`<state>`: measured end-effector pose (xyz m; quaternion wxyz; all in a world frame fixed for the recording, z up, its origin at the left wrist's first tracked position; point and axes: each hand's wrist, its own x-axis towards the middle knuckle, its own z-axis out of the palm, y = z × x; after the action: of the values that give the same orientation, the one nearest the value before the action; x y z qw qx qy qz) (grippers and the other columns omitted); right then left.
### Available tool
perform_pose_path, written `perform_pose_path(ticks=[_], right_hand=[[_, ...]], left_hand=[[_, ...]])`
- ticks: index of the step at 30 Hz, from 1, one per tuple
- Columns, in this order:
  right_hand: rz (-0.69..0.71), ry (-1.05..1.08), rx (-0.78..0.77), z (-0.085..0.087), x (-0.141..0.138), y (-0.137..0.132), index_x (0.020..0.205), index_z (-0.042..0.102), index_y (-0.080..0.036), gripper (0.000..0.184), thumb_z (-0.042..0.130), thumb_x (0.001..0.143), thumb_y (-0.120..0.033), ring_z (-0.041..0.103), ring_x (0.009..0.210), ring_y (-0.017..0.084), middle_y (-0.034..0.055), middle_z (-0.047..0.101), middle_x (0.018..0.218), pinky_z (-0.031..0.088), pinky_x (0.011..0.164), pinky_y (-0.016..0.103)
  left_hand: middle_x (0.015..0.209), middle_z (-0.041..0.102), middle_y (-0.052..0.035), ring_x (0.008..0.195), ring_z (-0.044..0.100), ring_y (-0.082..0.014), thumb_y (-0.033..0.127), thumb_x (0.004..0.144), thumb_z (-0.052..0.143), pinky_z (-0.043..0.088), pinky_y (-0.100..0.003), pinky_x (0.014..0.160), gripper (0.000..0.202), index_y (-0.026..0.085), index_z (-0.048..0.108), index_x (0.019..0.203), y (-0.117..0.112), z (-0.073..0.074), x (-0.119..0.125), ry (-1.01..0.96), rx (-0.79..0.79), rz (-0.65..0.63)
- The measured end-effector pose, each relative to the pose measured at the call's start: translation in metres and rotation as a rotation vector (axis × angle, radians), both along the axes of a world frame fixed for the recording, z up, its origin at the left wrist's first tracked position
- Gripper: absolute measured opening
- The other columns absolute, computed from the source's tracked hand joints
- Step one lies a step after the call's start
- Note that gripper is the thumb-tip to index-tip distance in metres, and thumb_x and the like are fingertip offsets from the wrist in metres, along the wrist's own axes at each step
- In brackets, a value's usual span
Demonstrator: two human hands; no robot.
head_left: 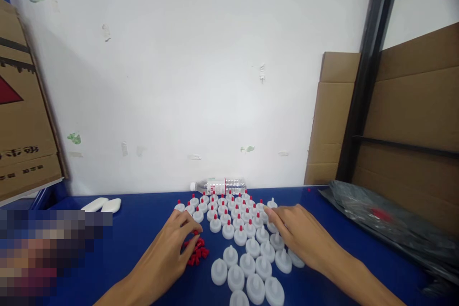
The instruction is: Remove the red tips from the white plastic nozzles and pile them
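Note:
My left hand [172,248] is closed in a pinch, with a small red tip cap [196,233] at its thumb and index finger. Under those fingers lies a loose pile of red tip caps [195,257]. Across the table, my right hand [299,234] has its fingers drawn together among the white nozzle lids [247,264]; what they grip is hidden. Many lids in the far rows wear a red tip, such as the lid [240,236] in the middle. Nearer ones have bare white nozzles, like the front lid [274,290].
A clear plastic bottle [234,186] lies on its side by the wall. Two white oval pieces [111,205] rest at the left of the blue table [136,220]. Dark plastic wrapping [376,220] borders the right side. Cardboard [28,105] stands at left, and more cardboard [416,119] at right.

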<state>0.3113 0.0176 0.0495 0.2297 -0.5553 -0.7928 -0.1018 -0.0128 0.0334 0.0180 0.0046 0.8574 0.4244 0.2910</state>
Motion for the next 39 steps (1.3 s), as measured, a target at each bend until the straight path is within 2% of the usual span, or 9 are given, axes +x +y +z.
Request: perform_pose_path(ticks=[7,14,19,24,26,28,32,34,39], right_hand=[[0.001,-0.046,-0.053,-0.003,0.004,0.005,0.075,0.056,-0.023,0.049,0.025,0.11,-0.039,0.064,0.067,0.022,0.0028,0.068,0.073,0.036,0.066,0.033],[0.115,0.013,-0.137,-0.01,-0.001,0.005,0.094,0.061,-0.025,0.04,0.027,0.111,-0.035,0.066,0.091,0.023,0.0019,0.072,0.096,0.04,0.081,0.037],[0.157,0.067,-0.16,-0.015,0.0,0.009,0.089,0.063,-0.023,0.046,0.024,0.111,-0.035,0.067,0.093,0.024,0.0029,0.074,0.095,0.042,0.089,0.041],[0.151,0.145,0.007,-0.006,0.003,0.005,0.111,0.063,-0.023,0.025,0.051,0.103,-0.043,0.065,0.104,0.028,0.0073,0.071,0.112,0.045,0.092,0.043],[0.246,0.178,0.023,-0.002,-0.003,-0.003,0.107,0.06,-0.024,0.016,0.055,0.102,-0.038,0.066,0.095,0.023,0.0055,0.069,0.108,0.048,0.084,0.037],[0.415,0.2,0.015,0.001,-0.013,-0.013,0.103,0.057,-0.023,0.007,0.052,0.103,-0.028,0.065,0.091,0.019,0.0033,0.068,0.103,0.049,0.08,0.031],[0.74,0.159,0.137,-0.006,-0.041,-0.03,0.103,0.053,-0.022,0.001,0.054,0.103,-0.021,0.065,0.103,0.015,0.0016,0.071,0.104,0.048,0.091,0.026],[0.818,0.1,0.249,-0.014,-0.052,-0.033,0.098,0.054,-0.022,0.008,0.052,0.105,-0.025,0.066,0.1,0.013,0.0008,0.073,0.102,0.048,0.089,0.025],[0.815,-0.047,0.342,-0.026,-0.064,-0.037,0.087,0.053,-0.02,0.028,0.037,0.11,-0.024,0.062,0.08,0.011,-0.0019,0.069,0.08,0.048,0.074,0.022]], left_hand=[[0.101,0.066,-0.0041,0.099,0.057,-0.0228,0.018,0.098,0.049,0.05,-0.038,0.09,0.02,0.025,0.066,0.103,-0.004,0.001,0.002,0.005,-0.021,-0.015],[0.1,0.065,-0.0042,0.097,0.057,-0.0223,0.025,0.101,0.049,0.051,-0.035,0.085,0.019,0.026,0.068,0.098,-0.008,0.006,0.007,0.055,-0.09,-0.03],[0.101,0.066,-0.0039,0.099,0.057,-0.0234,0.023,0.099,0.051,0.049,-0.04,0.091,0.018,0.026,0.068,0.103,-0.005,0.002,0.003,0.048,-0.061,0.002],[0.101,0.064,-0.0043,0.1,0.055,-0.0234,0.024,0.103,0.043,0.048,-0.042,0.092,0.023,0.024,0.065,0.1,-0.011,0.013,0.005,0.024,-0.031,-0.001],[0.099,0.063,-0.0038,0.098,0.054,-0.0224,0.025,0.104,0.041,0.048,-0.041,0.092,0.022,0.023,0.062,0.099,-0.018,0.018,0.009,0.019,-0.022,-0.016],[0.097,0.063,-0.0031,0.094,0.055,-0.0212,0.026,0.103,0.044,0.048,-0.039,0.09,0.017,0.023,0.06,0.098,-0.025,0.02,0.013,0.018,0.001,-0.044],[0.087,0.061,-0.0014,0.081,0.054,-0.0199,0.03,0.097,0.057,0.05,-0.032,0.073,0.008,0.023,0.055,0.1,-0.035,0.012,0.023,0.028,0.146,-0.204],[0.086,0.063,-0.0008,0.079,0.055,-0.0206,0.032,0.094,0.063,0.05,-0.033,0.073,0.014,0.024,0.054,0.101,-0.039,0.006,0.027,0.073,0.236,-0.281],[0.084,0.066,-0.0003,0.079,0.057,-0.0208,0.024,0.099,0.054,0.049,-0.033,0.075,0.008,0.025,0.051,0.091,-0.046,0.006,0.035,0.197,0.309,-0.299]])
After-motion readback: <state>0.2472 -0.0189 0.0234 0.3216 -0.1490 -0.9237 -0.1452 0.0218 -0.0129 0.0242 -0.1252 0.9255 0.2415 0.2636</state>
